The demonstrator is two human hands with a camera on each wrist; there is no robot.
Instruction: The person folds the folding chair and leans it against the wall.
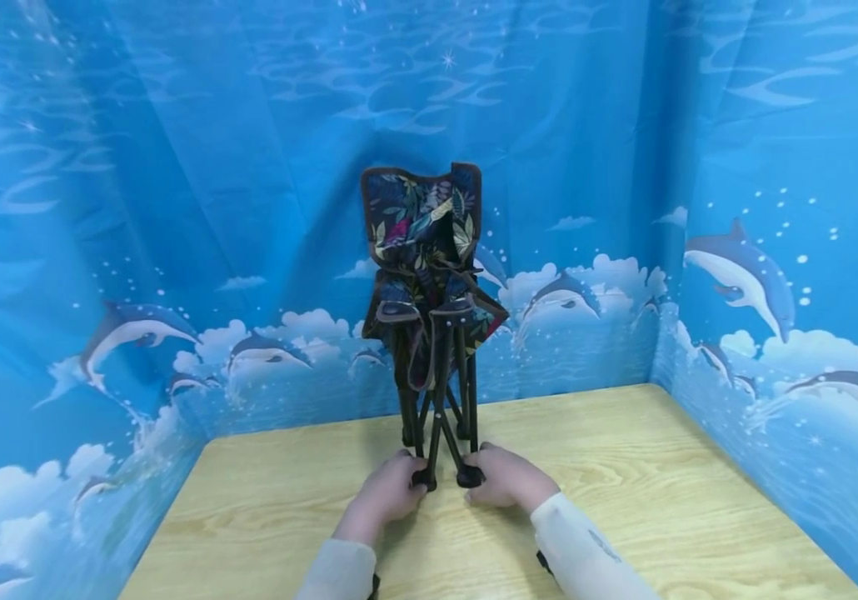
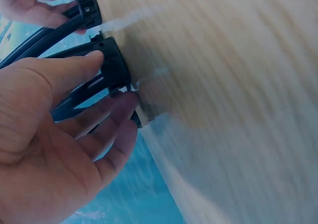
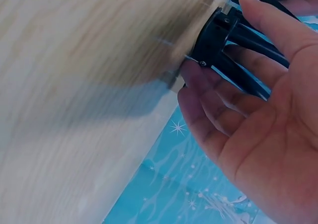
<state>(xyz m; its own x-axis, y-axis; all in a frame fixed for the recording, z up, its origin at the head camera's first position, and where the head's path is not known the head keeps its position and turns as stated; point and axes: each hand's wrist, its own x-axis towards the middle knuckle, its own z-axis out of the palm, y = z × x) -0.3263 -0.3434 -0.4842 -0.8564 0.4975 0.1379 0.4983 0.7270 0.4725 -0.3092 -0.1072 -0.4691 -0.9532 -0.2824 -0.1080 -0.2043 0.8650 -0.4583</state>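
A folding camp chair [image 1: 412, 204] with dark leaf-patterned fabric and black tube legs stands upright on the wooden table, mostly folded. My left hand [image 1: 387, 490] grips its near left foot [image 1: 423, 478]. In the left wrist view, that hand's thumb presses on the black plastic foot [image 2: 117, 67] while its fingers curl beneath. My right hand [image 1: 507, 477] holds the near right foot [image 1: 470, 476]. The right wrist view shows the right thumb over one side of the chair legs and the fingers around the foot [image 3: 208, 40]. The far feet are partly hidden behind the crossed legs.
The wooden table [image 1: 264, 508] carries the chair near its middle. A blue curtain [image 1: 234, 208] printed with dolphins and clouds hangs behind the table and along both sides, close behind the chair.
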